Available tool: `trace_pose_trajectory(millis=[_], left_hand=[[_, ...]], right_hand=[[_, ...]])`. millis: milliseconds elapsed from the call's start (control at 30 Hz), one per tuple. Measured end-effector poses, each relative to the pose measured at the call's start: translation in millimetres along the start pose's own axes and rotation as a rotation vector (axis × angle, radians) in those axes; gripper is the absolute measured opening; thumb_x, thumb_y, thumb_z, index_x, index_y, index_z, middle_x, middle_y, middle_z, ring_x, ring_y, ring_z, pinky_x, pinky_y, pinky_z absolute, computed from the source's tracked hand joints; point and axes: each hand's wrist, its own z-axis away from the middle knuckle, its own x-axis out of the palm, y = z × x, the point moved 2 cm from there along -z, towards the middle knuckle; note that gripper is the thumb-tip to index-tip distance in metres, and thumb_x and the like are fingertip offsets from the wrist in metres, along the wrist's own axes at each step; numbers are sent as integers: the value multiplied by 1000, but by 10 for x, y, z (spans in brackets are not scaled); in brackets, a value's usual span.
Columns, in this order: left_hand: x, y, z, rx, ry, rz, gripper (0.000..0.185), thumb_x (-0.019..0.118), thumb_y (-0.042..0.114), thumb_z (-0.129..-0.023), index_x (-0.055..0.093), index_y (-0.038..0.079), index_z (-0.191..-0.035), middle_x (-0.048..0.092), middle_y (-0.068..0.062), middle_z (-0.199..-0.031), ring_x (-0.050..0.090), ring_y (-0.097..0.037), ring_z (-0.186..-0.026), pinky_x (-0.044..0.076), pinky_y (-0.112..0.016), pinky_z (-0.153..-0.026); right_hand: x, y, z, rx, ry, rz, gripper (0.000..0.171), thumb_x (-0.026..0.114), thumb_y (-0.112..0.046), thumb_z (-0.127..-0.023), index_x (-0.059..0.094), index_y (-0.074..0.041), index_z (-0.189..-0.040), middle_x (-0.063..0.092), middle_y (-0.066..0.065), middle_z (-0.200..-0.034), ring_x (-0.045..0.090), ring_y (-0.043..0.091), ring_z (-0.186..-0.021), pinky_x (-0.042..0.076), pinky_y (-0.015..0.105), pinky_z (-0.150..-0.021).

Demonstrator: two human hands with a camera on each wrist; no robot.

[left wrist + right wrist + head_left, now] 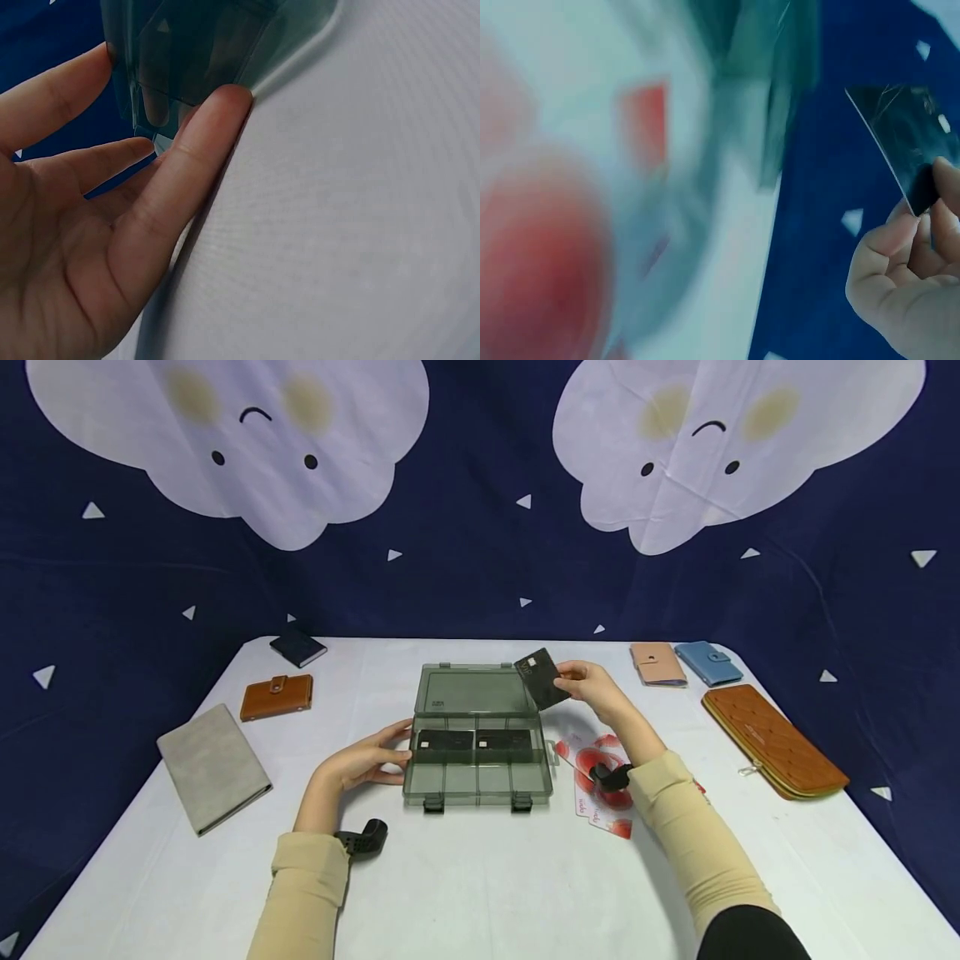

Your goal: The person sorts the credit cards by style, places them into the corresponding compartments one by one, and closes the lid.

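On the table's [480,893] left edge lies a grey folder [212,766]; behind it, a brown wallet [276,696], then a dark wallet [297,647] near the far edge; all well apart from the hands.

Left hand [365,762] rests at the left side of the box [477,779]; fingers straight, not curled round anything; fingertips [225,105] touch the box wall, little-finger edge on the table, per left wrist view; a black strap piece [363,838] shows at that wrist.

Box sits mid-table, smoky clear plastic, lid [474,691] open and tilted back; two black clasps on its front edge; two dark cards [472,742] lie side by side in the rear compartments; front compartments look bare, can't tell for sure through the tint.

Right hand [596,687] is raised just right of the lid; thumb and fingers pinch a black card [542,678] by its right end; card tilted, in the air, its left corner overlapping the lid's right corner in the head view; touching or apart, can't tell; right wrist view is blurred but shows the fingers [889,236] curled on the card edge [907,142].

Under the right forearm, red-and-white cards [600,785] lie on the table just right of the box; further right at the far edge, a pink wallet [657,663] beside a blue wallet [708,662]; nearer, a long tan quilted wallet [772,740], zipper side toward the table edge.
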Motion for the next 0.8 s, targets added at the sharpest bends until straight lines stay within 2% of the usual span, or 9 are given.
trace_pose_trajectory(millis=[133,233,333,467,633,733,800], left_hand=[[-6,-5,-1,2,-3,-1,78,54,5,-89,6,10,-150,5,-19,-152,60,-17,-89,56,-34,-78],[-7,-7,-3,2,-4,-1,77,54,5,-89,6,10,-150,5,-19,-152,60,-17,-88,56,-34,-77],[-3,-2,-5,-3,-2,2,78,54,5,-89,7,11,-150,5,-18,-152,60,-17,-89,56,-33,-77],[2,3,-8,-5,-10,2,78,55,5,-89,5,10,-150,4,-19,-152,59,-17,-90,56,-34,-79],[-4,7,-7,-4,-18,5,78,54,5,-90,4,10,-150,2,-19,-152,59,-17,-91,55,-34,-79],[-9,7,-5,-2,-18,3,79,54,5,-90,4,10,-150,2,-20,-152,58,-17,-91,55,-34,-79],[-12,3,-8,-3,-19,2,79,54,5,-89,4,9,-150,1,-20,-152,58,-18,-91,55,-34,-79]], right_hand=[[224,-158,10,-88,-82,52,29,49,-12,-96,51,4,-120,57,3,-90,51,18,-76,42,28,-65],[409,-244,7,-143,-124,172,24,47,-18,-97,52,-5,-117,56,7,-74,52,36,-65,42,29,-53],[576,-323,1,-177,-151,304,23,48,-20,-96,54,-11,-116,54,6,-66,54,44,-65,42,29,-48],[764,-431,-13,-187,-239,401,26,50,-12,-95,56,-10,-120,56,10,-69,57,42,-70,47,31,-53],[973,-507,-42,-104,-399,458,40,40,10,-91,52,-9,-125,56,12,-78,56,29,-69,49,31,-61],[1069,-516,-65,-66,-448,475,46,35,17,-84,50,-7,-121,57,13,-83,54,20,-66,50,32,-63],[1118,-505,-76,-44,-460,469,41,35,18,-84,49,-5,-116,57,14,-89,55,18,-67,52,34,-67]])
